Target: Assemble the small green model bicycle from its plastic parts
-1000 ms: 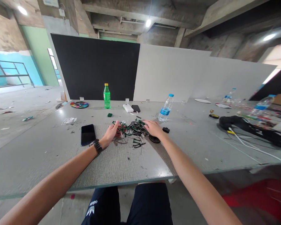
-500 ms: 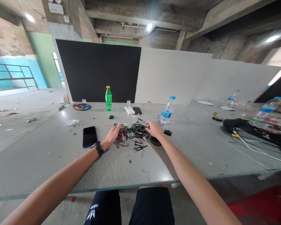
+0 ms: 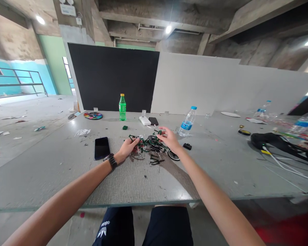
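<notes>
Small green and black model bicycle parts (image 3: pixel 154 145) lie in a pile on the grey table. My left hand (image 3: pixel 127 149), with a dark watch on the wrist, is closed on a green frame part (image 3: pixel 133 138) at the pile's left side. At the right side, my right hand (image 3: pixel 169 138) has its thumb and fingers round a small green part (image 3: pixel 158 132), just above the pile. A black spoked wheel (image 3: pixel 174 155) lies under my right wrist. Loose dark fork-like pieces (image 3: pixel 156 160) lie in front of the pile.
A phone (image 3: pixel 102 148) lies left of my left hand. Behind the pile stand a green bottle (image 3: pixel 122 107) and a clear water bottle (image 3: pixel 187 121), with a white power bank (image 3: pixel 144 120) between them. A black block (image 3: pixel 187 146) and a black strap with cables (image 3: pixel 272 143) are at right.
My right hand has lifted slightly from the pile and turned, with a small green part now at its fingertips. My left hand stays at the frame part. The view has shifted a little.
</notes>
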Demonstrator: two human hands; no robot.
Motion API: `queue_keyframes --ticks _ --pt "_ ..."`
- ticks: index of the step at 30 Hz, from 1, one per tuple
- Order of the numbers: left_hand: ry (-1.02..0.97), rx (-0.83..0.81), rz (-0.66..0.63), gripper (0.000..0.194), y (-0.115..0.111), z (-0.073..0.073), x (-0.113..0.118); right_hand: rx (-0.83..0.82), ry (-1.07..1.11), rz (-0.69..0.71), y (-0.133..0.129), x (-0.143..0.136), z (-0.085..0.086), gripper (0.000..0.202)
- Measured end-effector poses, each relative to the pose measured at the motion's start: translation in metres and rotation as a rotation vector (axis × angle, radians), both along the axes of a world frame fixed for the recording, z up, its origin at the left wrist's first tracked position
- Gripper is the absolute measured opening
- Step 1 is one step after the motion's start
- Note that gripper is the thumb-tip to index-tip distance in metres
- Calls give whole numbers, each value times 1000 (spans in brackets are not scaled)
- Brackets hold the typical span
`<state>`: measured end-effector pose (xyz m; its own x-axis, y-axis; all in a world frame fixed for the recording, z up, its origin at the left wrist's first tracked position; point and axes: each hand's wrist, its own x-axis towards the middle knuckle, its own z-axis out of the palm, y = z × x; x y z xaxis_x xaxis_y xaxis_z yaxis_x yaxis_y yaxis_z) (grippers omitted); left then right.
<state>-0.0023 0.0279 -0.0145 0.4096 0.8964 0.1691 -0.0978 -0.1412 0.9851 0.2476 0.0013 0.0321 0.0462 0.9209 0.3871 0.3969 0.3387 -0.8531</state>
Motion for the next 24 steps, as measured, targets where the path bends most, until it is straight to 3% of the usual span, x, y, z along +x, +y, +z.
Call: queue_keyframes --ticks 4,10,18,24 --pt "-6 25 -13 44 1 0 1 -71 110 159 0 -29 19 30" --pt "-20 38 -9 43 3 -2 0 -116 99 179 8 -57 24 29" --pt "-9 95 -16 47 5 -4 0 -85 23 106 6 -58 18 28" --pt "-9 98 -33 48 5 -2 -1 -155 9 135 0 -55 18 29"
